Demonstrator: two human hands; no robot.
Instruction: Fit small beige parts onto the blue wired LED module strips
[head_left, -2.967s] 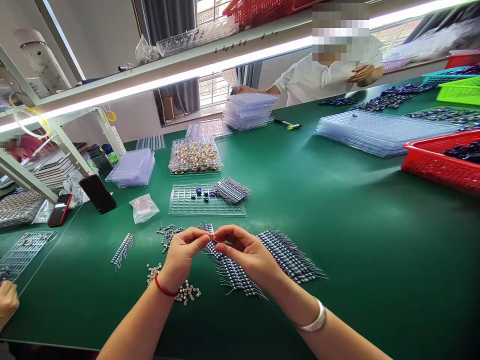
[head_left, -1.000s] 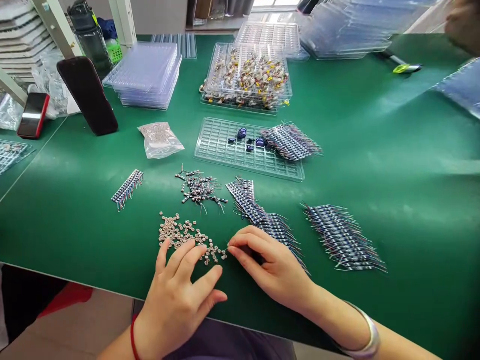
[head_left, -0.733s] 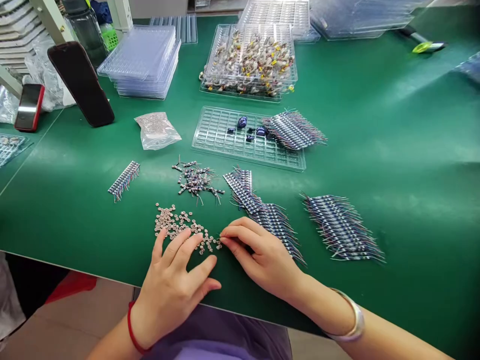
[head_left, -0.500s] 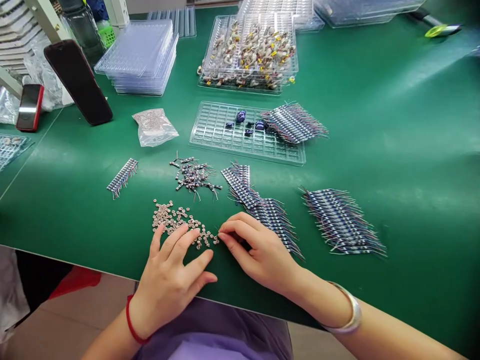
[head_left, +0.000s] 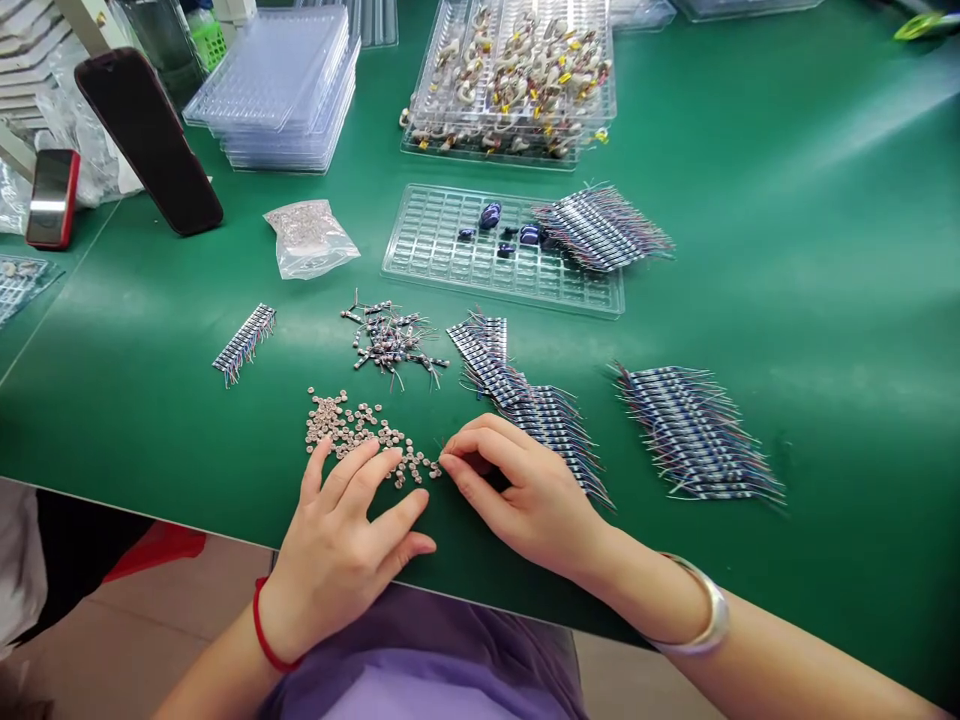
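My left hand (head_left: 341, 530) lies with fingers spread, its fingertips at the near edge of a scatter of small pinkish round discs (head_left: 334, 420). Thumb and forefinger of my right hand (head_left: 517, 490) are pinched together at the right end of those discs. A thin wire end pokes out at the pinch; the rest of that small wired part is hidden by the fingers. Beyond the discs lies a loose heap of small wired parts (head_left: 390, 340). Neat rows of dark-and-white wired parts (head_left: 517, 390) run behind my right hand, and another block of wired parts (head_left: 690, 435) lies further right.
A clear compartment tray (head_left: 435, 250) holds several dark blue pieces and a wired bundle (head_left: 600, 230). Behind stand a filled tray (head_left: 517, 80), stacked clear trays (head_left: 277, 90) and a leaning phone (head_left: 150, 140). A plastic bag (head_left: 311, 235) and short strip (head_left: 245, 340) lie left.
From holding something thin together above the table, my hands have parted and come down to the discs. The view has tilted downward. Over the last second both hands have hardly moved.
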